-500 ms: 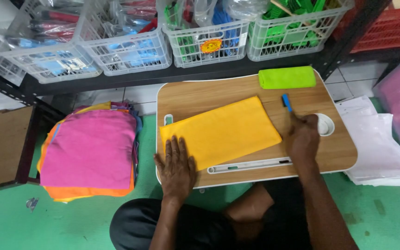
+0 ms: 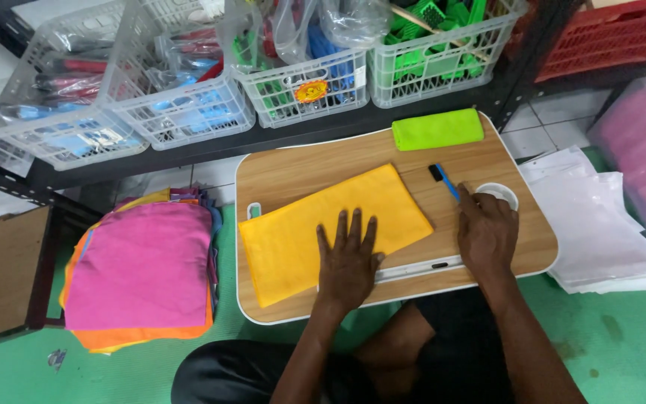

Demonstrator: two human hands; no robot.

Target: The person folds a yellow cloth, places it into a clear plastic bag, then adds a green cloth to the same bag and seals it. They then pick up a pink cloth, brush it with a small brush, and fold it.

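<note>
Pressing flat on the yellow cloth, the left hand is lying with its fingers spread, its grip open and holding nothing. That cloth is lying slanted across the middle of the wooden lap counter, its lower left corner reaching the counter's near edge. The right hand is resting palm down on the counter just right of the cloth, its fingertips touching the lower end of a small blue-handled brush; whether the grip is closing round the handle I cannot tell. The brush is lying tilted, its dark head pointing toward the far side, just beside a round white cup recess in the counter. A folded green cloth is sitting at the far edge, well apart from both hands. On the green floor to the left, a stack of pink and orange cloths is lying beside the counter; to the right, a pile of clear plastic bags. White baskets are lining the dark shelf beyond.
</note>
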